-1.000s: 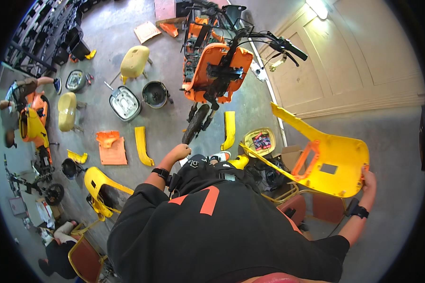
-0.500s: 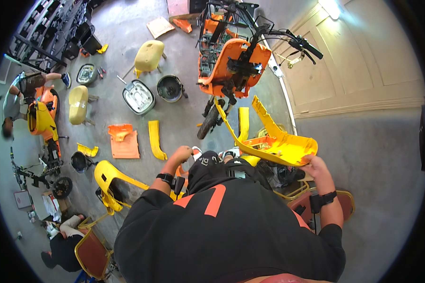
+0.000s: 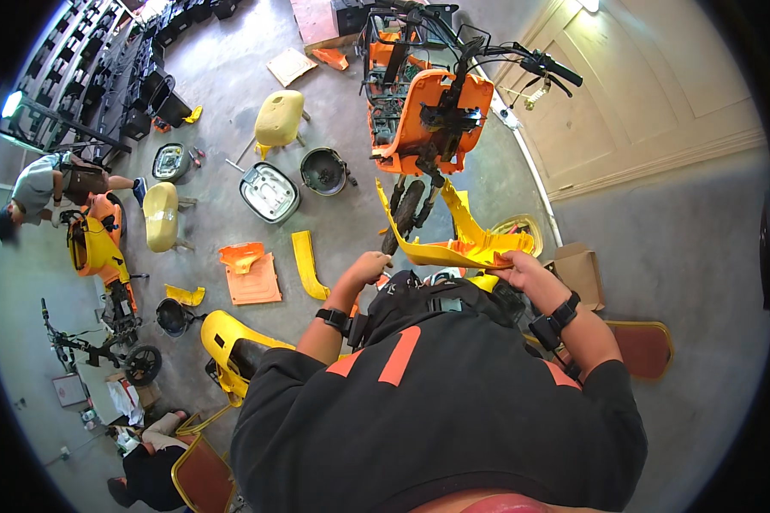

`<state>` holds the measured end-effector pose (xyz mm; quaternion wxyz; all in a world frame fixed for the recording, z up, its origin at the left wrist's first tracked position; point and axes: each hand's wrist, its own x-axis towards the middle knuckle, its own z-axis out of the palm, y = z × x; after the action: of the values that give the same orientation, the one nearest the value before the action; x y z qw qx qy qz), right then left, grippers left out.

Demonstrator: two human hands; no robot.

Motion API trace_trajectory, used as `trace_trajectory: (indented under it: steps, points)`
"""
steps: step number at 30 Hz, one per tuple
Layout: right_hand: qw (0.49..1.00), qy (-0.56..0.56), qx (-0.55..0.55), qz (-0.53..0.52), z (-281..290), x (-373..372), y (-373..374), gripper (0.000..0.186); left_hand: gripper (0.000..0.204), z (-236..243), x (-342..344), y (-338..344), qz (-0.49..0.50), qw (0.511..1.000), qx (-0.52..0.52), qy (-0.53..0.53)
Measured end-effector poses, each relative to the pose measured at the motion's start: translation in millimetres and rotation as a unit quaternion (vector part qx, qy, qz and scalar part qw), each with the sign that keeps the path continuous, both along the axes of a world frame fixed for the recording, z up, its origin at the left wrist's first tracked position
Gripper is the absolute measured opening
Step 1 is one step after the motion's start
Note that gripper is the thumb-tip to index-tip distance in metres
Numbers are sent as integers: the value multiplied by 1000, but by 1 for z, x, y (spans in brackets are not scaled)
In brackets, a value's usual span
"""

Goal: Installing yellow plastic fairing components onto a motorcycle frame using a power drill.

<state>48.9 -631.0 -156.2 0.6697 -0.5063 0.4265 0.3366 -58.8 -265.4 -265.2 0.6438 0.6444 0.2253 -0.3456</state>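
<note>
A large U-shaped yellow scooter body panel (image 3: pixel 441 255) is in front of me, its two long arms pointing away. My right hand (image 3: pixel 522 271) grips its near right edge, fingers wrapped around the rim. My left hand (image 3: pixel 370 267) is curled closed just left of the panel, apart from it, with nothing visible in it. Beyond the panel stands a partly stripped scooter (image 3: pixel 432 115) with an orange front shield, bare handlebars and a dark front wheel (image 3: pixel 409 209).
On the floor to the left lie a curved yellow strip (image 3: pixel 310 265), orange panels (image 3: pixel 252 278), a yellow fairing (image 3: pixel 222 342), a seat bucket (image 3: pixel 323 171) and foam seats (image 3: pixel 280 118). A co-worker (image 3: pixel 38 188) bends over another scooter. Behind my right arm is a chair (image 3: pixel 646 349).
My right hand has brought the yellow panel leftward and closer in front of me. My left hand has moved right and forward, toward the panel. The whole view has shifted a little.
</note>
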Motion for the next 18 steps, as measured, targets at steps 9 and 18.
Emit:
trace_trajectory:
  steps: [9,18]
  points:
    - [999,-18,22,-26,-20,10,93,32,67,64,10,-30,-25,977,-204,52]
    - [997,-13,-38,-61,-19,18,162,22,41,106,70,-82,187,929,-290,136]
